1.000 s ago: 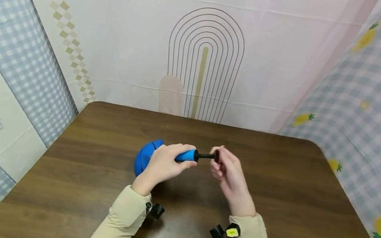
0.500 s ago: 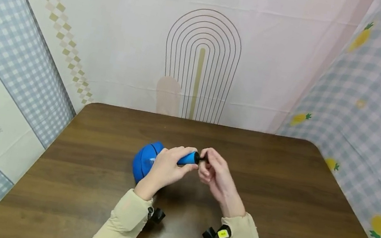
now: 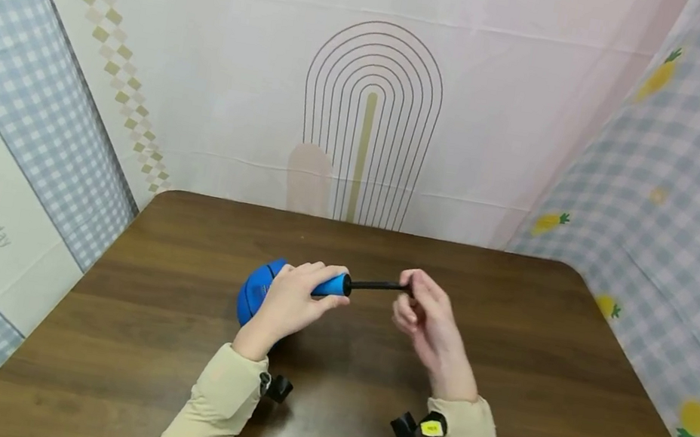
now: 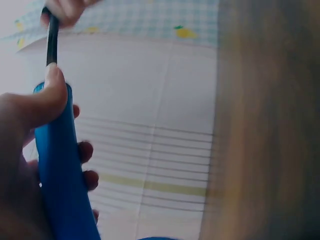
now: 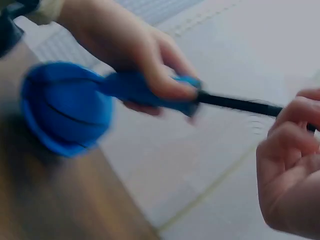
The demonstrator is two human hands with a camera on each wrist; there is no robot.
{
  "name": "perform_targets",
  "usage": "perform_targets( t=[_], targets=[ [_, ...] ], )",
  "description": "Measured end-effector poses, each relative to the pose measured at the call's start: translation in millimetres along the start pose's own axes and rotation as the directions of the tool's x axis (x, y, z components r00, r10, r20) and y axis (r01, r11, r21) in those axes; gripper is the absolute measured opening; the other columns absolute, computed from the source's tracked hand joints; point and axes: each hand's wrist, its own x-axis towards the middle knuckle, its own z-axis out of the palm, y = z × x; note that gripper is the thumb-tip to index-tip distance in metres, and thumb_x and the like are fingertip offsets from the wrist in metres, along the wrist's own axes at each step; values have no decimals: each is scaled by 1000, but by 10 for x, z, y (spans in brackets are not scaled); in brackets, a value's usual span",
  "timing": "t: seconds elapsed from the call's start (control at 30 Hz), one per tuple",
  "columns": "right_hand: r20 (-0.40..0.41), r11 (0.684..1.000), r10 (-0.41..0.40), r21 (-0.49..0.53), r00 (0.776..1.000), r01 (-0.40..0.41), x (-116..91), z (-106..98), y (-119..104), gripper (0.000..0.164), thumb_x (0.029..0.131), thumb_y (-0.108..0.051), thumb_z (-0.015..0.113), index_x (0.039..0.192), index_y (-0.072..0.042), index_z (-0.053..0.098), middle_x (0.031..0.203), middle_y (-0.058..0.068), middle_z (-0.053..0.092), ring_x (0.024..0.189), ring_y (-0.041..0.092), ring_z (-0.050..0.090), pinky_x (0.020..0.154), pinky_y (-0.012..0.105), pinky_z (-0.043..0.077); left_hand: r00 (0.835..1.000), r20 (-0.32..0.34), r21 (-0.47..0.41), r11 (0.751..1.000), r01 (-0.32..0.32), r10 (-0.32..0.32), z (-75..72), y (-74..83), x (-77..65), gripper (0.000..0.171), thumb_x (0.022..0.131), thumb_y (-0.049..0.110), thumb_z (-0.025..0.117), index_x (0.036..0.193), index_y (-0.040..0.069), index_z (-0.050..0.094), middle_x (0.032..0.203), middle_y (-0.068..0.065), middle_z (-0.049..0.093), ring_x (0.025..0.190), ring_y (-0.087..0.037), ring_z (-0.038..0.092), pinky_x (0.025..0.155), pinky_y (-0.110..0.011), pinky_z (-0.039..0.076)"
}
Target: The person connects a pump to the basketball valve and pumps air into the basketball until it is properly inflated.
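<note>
A blue hand pump (image 3: 331,286) with a black rod lies across between my hands. My left hand (image 3: 294,303) grips its blue barrel (image 4: 61,170), fingers wrapped round it and thumb near the rod end. The right hand (image 3: 436,328) holds the end of the black pump rod (image 3: 378,285) in curled fingers; the handle there is mostly hidden by them. At the barrel's other end is a blue ball (image 5: 70,107) with black seams, partly behind my left hand in the head view. It looks caved in on one side in the right wrist view.
Beneath my hands is a brown wooden table (image 3: 505,365) with rounded far corners. A pale patterned cloth (image 3: 241,79) hangs behind it, and checked cloths (image 3: 689,288) hang at the sides. Black wrist cameras (image 3: 405,427) sit on both cuffs.
My right hand first moved in toward the barrel, pushing the rod in. Now it has drawn back right, and a long stretch of rod shows. The left hand and ball shifted slightly left.
</note>
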Motion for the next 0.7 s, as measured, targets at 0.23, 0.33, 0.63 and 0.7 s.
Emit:
perform_targets(
  t=[0.23, 0.33, 0.63, 0.7],
  targets=[
    [-89, 985, 126, -105, 988, -136, 74, 139, 286, 25, 106, -27, 38, 95, -16, 58, 55, -10, 45, 46, 2, 38, 46, 23, 19, 995, -45, 24, 996, -83, 84, 86, 94, -6, 43, 80, 40, 76, 118, 22, 68, 91, 0, 68, 84, -18, 64, 75, -37, 42],
    [-106, 984, 104, -137, 989, -118, 61, 126, 184, 24, 104, -28, 44, 93, -16, 61, 55, -11, 46, 46, 1, 38, 47, 23, 19, 999, -3, -41, 998, -44, 44, 59, 102, 10, 43, 82, 41, 75, 121, 26, 66, 97, -1, 69, 89, -18, 65, 81, -39, 43],
    [28, 995, -95, 36, 995, 94, -30, 4, -140, 34, 108, -20, 27, 96, -9, 58, 52, -3, 25, 44, 16, 12, 44, 31, 5, 1000, 2, -64, 998, -13, 13, -16, 7, 2, 41, 84, 40, 74, 123, 30, 64, 96, 3, 68, 89, -15, 63, 80, -36, 42],
    [44, 996, -81, 23, 996, 80, -7, 46, -46, 31, 108, -21, 29, 97, -11, 56, 52, -5, 27, 43, 14, 15, 45, 31, 7, 997, -38, -48, 996, -69, 67, 33, 49, 9, 41, 83, 37, 75, 121, 26, 66, 93, 2, 68, 86, -15, 64, 76, -35, 42]
  ],
)
